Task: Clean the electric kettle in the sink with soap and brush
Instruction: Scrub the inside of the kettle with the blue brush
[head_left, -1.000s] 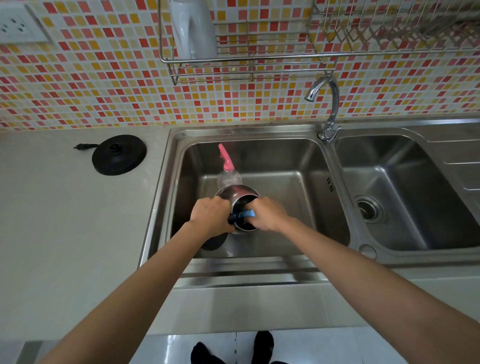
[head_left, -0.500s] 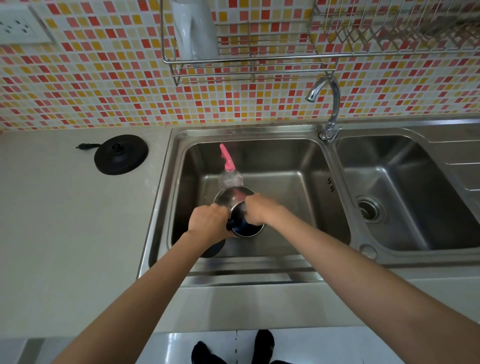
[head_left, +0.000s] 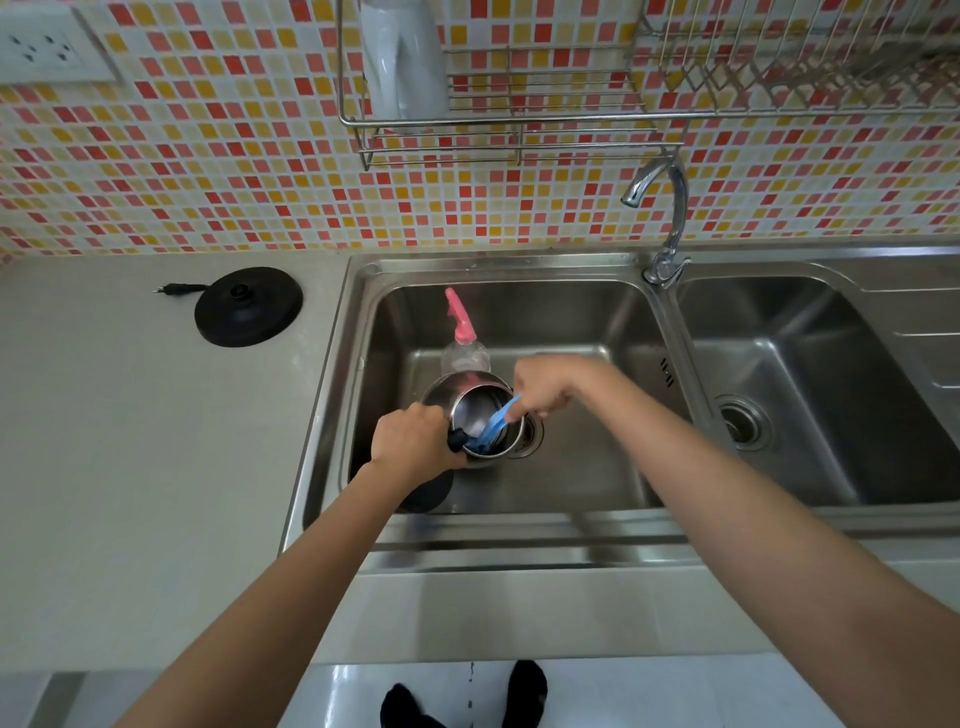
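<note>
1. Kettle position. One steel kettle (head_left: 470, 397) sits in the left basin (head_left: 597, 322) of the sink (head_left: 332, 415), near the middle of the basin floor. The drain (head_left: 532, 441) lies just beside it at 3 o'clock.

2. Kettle orientation. The long axis is close to upright and tipped slightly toward the viewer. The open mouth points up at the camera, and the dark interior is visible.

3. Hands. The left hand (head_left: 413, 439) has its fingers curled round the black handle on the kettle's 8 o'clock side. The right hand (head_left: 540, 387), at the kettle's 2 o'clock, grips the upper end of one blue brush (head_left: 496, 423).

4. Brush orientation. The long axis runs from 1 o'clock at the right hand to 7 o'clock. The lower end is inside the kettle mouth.

5. Other items, counted.
- One clear spray bottle (head_left: 464, 353) with a pink head stands just beside the kettle at 12 o'clock.
- One black kettle base (head_left: 248, 305) with its plug (head_left: 174, 288) lies on the surface, well apart at 10 o'clock.
- One tap (head_left: 670, 218) stands between the two basins.
- The right basin (head_left: 831, 389) has its own drain.
</note>
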